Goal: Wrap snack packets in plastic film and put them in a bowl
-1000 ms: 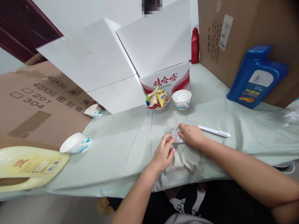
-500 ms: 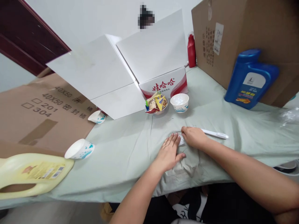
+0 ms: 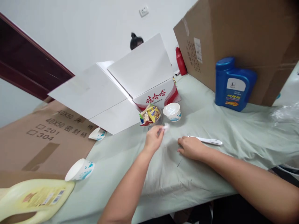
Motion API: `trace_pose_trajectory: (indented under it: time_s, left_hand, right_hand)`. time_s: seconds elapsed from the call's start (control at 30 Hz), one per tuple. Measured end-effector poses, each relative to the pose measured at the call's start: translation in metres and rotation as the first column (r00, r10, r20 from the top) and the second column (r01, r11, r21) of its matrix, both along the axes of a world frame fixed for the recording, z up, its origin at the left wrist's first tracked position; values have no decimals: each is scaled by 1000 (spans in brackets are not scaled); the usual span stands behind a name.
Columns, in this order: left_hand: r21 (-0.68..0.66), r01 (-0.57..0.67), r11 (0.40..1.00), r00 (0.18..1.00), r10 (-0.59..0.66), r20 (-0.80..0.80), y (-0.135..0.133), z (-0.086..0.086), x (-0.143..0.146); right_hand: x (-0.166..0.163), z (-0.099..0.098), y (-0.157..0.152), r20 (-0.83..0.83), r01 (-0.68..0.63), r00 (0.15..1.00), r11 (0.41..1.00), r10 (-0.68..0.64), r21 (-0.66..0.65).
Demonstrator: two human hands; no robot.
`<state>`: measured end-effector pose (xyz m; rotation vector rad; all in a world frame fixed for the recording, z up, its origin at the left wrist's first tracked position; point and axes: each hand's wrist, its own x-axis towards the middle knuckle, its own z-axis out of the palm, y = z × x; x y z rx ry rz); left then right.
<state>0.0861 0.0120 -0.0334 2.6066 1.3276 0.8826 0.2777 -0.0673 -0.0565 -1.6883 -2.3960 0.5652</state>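
My left hand is raised a little above the cloth, thumb and fingers pinched on a small crumpled piece of clear plastic wrap. Just beyond it stand a clear bowl of wrapped snacks and a paper bowl with clear plastic inside. My right hand rests on the green tablecloth, fingers loosely bent and thumb apart, with nothing visible in it. Right behind its knuckles lies a slim white tool; whether the hand touches it is unclear.
An open white carton stands at the back. Large brown cardboard boxes flank the table. On the right are a blue bottle and clear plastic; on the left, paper bowls and a pale yellow jug. A person's head shows behind the carton.
My left hand has lifted off the cloth and moved forward with the plastic wrap that lay between my hands. My right hand remains by the white tool. The view has shifted.
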Motion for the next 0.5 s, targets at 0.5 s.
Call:
trace_pose_trajectory:
  time_s: [0.5]
  left_hand:
    - [38,-48,998,906,60,-418,61,8,84]
  right_hand:
    - [12,-13,10,-116,-84,989,996,87,29]
